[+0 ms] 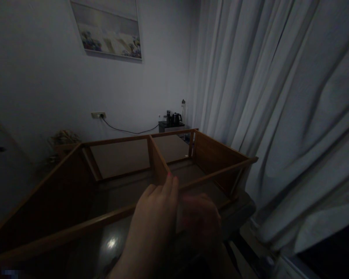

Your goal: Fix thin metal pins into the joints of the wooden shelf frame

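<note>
While your two hands sit low in the middle of the view, they are the nearest things to you. Your left hand (155, 221) is raised with its fingers held together and pointing away from you, the tips at the near end of the wooden divider (158, 162); whether they grip it or only rest against it cannot be told in this dim light. Your right hand (202, 217) lies just beside it, lower and blurred — open or closed, I cannot tell.

Straight ahead of both hands stands the wooden frame (221, 166), an open shelf unit lying on its back. Its front rail (75, 230) runs crosswise under your wrists, lower left to upper right, while the divider's long axis runs away from you toward the far rail. Your left hand is the nearer to that divider.

Open bays lie either side of it, with glossy floor showing through. To the right, the curtain (279, 116) hangs close against the frame's end panel — little room there. Beyond, a kettle (177, 117) sits on a small stand by the wall, under a picture (107, 31).
</note>
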The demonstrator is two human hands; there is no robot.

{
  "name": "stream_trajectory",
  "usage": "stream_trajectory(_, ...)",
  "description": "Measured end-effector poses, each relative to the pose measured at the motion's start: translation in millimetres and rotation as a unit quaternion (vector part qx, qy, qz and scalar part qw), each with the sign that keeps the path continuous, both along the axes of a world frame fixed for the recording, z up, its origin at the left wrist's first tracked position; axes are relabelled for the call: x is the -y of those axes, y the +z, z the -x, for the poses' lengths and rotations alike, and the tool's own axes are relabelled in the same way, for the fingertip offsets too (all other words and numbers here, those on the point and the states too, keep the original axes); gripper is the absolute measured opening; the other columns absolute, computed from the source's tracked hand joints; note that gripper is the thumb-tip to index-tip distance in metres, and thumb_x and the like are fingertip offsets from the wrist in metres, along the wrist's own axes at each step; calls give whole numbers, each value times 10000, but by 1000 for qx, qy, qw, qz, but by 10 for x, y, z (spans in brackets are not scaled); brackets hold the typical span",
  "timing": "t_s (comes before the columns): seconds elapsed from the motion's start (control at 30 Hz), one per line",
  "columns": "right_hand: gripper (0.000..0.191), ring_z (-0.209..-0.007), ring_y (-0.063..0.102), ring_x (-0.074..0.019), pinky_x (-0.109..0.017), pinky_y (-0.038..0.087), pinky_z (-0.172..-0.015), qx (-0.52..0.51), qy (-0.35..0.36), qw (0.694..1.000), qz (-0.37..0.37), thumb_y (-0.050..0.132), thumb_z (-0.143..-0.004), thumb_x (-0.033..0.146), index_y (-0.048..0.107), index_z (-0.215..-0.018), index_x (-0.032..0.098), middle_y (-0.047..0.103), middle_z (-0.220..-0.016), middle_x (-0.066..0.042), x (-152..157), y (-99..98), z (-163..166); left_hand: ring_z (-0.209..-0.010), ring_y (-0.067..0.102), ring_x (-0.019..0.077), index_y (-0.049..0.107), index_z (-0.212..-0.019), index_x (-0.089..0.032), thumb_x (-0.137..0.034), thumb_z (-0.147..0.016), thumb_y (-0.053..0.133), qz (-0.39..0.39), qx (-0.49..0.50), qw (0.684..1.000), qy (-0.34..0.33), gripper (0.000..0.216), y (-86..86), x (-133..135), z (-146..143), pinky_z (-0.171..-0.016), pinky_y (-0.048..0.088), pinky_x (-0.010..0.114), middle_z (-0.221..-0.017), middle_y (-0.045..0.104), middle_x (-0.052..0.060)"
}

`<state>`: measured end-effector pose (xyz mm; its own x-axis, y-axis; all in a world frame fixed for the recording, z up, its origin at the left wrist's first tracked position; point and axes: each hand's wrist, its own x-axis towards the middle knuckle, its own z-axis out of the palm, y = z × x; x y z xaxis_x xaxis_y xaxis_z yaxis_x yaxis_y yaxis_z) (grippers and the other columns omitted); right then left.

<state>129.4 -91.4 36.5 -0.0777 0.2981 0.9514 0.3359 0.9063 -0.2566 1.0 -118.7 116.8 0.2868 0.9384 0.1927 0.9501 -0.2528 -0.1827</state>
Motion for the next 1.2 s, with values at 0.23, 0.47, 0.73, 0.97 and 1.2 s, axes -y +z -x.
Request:
stream_trajectory(0.23, 134, -576, 559, -112, -245, 477, -566, -2, -7, 997, -76, 555, -1004, 300, 619, -918, 220, 646, -643, 35, -32, -57, -45, -1001, 746, 260, 568, -1367, -56, -31, -822, 575, -16, -18, 1000, -6, 546, -42, 39, 21, -863, 629, 362, -1426, 544, 175)
stream_trajectory(0.47, 260, -776, 669, -140, -274, 582, -703, 90, 27, 994, -51, 535, -985, 168, 637, -1218, 226, 735, -859, -16, 13, -172, -274, -962, 753, 254, 557, -1371, -35, -4, -807, 551, -30, -8, 999, -18, 564, -35, 30, 26, -842, 635, 372, -1422, 547, 191)
stream_trajectory(0.73, 159, -756, 649, -137, -262, 556, -668, 79, 35, 995, -43, 645, -940, 189, 651, -1095, 224, 721, -836, -2, -39, -209, -276, -982, 751, 267, 573, -1352, -36, 43, -812, 532, -40, 3, 999, -15, 547, -38, 24, 9, -848, 638, 400, -1406, 566, 182)
stream_trajectory(0.97, 72, -662, 600, -120, -245, 518, -607, 14, 24, 1000, -13, 622, -923, 160, 618, -910, 230, 649, -727, 20, -15, -69, -119, -943, 761, 251, 593, -1331, -45, 85, -796, 514, -40, -10, 999, -7, 556, -19, 47, 9, -824, 645, 378, -1379, 590, 177)
stream_trajectory(1.2, 140, -504, 608, -86, -169, 475, -440, -97, 75, 980, 159, 530, -989, 194, 589, -1093, 268, 660, -693, 62, 62, -155, -68, -987, 752, 243, 583, -1349, -59, 65, -808, 504, -44, -14, 999, -12, 560, -25, 27, 9, -857, 634, 362, -1396, 575, 173)
